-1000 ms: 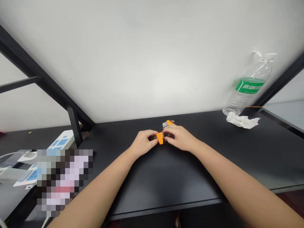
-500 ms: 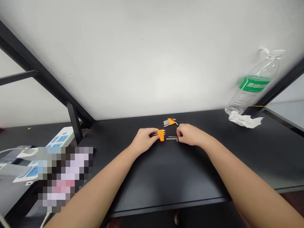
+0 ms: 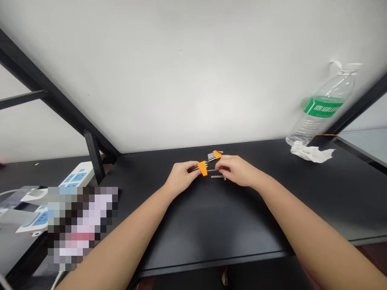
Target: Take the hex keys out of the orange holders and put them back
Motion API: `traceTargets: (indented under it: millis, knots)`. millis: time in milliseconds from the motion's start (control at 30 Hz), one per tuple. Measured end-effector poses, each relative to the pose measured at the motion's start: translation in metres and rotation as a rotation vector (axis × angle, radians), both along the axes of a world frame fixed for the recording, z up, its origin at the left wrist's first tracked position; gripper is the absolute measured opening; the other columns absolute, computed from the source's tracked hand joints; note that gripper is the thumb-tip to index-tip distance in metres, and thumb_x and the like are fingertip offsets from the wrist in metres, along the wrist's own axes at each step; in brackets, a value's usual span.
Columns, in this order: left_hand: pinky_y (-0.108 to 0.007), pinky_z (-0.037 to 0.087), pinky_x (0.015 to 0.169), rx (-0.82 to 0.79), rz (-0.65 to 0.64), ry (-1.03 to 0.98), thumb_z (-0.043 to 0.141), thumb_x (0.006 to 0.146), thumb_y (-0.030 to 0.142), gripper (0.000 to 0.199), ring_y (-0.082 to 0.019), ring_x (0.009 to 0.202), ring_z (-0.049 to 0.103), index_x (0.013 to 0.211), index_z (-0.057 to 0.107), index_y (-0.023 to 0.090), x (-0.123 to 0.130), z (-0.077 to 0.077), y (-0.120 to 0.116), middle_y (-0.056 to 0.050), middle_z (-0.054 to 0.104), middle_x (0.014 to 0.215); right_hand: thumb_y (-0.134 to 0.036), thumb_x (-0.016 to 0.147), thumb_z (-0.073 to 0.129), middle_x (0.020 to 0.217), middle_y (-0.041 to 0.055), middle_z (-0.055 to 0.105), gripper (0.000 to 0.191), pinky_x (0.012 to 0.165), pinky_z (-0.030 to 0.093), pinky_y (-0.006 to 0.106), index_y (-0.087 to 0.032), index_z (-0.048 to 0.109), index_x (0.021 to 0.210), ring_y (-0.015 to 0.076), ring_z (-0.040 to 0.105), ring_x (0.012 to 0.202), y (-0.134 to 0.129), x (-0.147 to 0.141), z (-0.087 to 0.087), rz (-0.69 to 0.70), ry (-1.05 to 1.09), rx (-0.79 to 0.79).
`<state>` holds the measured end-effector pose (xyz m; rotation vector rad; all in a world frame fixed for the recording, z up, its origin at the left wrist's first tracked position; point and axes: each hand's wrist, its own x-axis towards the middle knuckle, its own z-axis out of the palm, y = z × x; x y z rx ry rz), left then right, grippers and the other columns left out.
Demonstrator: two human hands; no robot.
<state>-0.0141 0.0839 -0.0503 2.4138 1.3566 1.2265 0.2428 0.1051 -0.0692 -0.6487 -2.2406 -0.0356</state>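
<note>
From where I stand, the person's left hand (image 3: 182, 176) has a clenched grip on an orange plastic holder of steel hex keys (image 3: 202, 168), over the black surface (image 3: 211, 225). The right hand (image 3: 237, 170) curls just beside it, at a thin steel L-shaped hex key (image 3: 218, 176); whether that grip has closed, I cannot tell. A second orange holder of hex keys (image 3: 215, 155) lies just beyond both hands.

Clear plastic water bottle (image 3: 320, 110) with green label stood at back of black bench (image 3: 250, 201), crumpled white tissue (image 3: 311, 153) just beside its base; white power strip (image 3: 77, 176) with blue sockets sat left, near black metal frame leg (image 3: 94, 162)
</note>
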Motion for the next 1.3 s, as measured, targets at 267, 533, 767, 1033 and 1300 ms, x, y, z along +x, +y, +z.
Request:
traceTargets:
  millis: [267, 533, 767, 1033, 1300]
  knots:
    - [-0.028, 0.055, 0.081, -0.042, 0.009, -0.040, 0.066, 0.084, 0.026, 0.028, -0.018, 0.083, 0.071, 0.108, 0.080, 0.025, 0.001, 0.001, -0.003, 0.002, 0.079, 0.093, -0.006, 0.093, 0.052, 0.097, 0.0047, 0.067, 0.022, 0.077, 0.047, 0.031, -0.019, 0.069, 0.092, 0.0169, 0.059, 0.087, 0.002, 0.001, -0.001, 0.041, 0.068, 0.110]
    - [-0.029, 0.055, 0.079, -0.050, 0.023, -0.008, 0.066, 0.083, 0.030, 0.028, -0.019, 0.082, 0.071, 0.106, 0.081, 0.024, 0.000, 0.003, -0.005, 0.001, 0.078, 0.093, -0.006, 0.095, 0.051, 0.098, 0.0051, 0.066, 0.023, 0.080, 0.049, 0.031, -0.019, 0.070, 0.093, 0.0172, 0.061, 0.090, 0.003, 0.000, -0.003, 0.078, 0.082, 0.145]
    - [-0.030, 0.054, 0.083, -0.025, 0.031, 0.052, 0.067, 0.084, 0.031, 0.025, -0.020, 0.089, 0.072, 0.104, 0.080, 0.025, 0.002, 0.002, -0.007, 0.001, 0.079, 0.098, -0.005, 0.095, 0.051, 0.099, 0.0055, 0.066, 0.023, 0.080, 0.050, 0.032, -0.020, 0.069, 0.095, 0.0178, 0.062, 0.089, 0.000, -0.002, -0.003, 0.072, 0.049, 0.160]
    - [-0.030, 0.055, 0.082, 0.021, -0.051, 0.128, 0.064, 0.086, 0.025, 0.031, -0.019, 0.089, 0.070, 0.115, 0.074, 0.025, 0.008, 0.000, -0.012, -0.001, 0.076, 0.105, -0.009, 0.097, 0.053, 0.095, 0.0055, 0.066, 0.018, 0.077, 0.049, 0.032, -0.019, 0.067, 0.092, 0.0175, 0.060, 0.086, 0.005, -0.011, -0.008, 0.070, 0.106, 0.166]
    - [-0.030, 0.055, 0.078, 0.052, -0.060, 0.157, 0.075, 0.082, 0.037, 0.035, -0.018, 0.083, 0.066, 0.114, 0.074, 0.023, 0.013, -0.002, -0.013, -0.001, 0.073, 0.098, -0.008, 0.096, 0.055, 0.094, 0.0044, 0.068, 0.016, 0.076, 0.048, 0.031, -0.019, 0.067, 0.095, 0.0171, 0.060, 0.086, 0.003, -0.023, -0.011, 0.109, 0.157, 0.171]
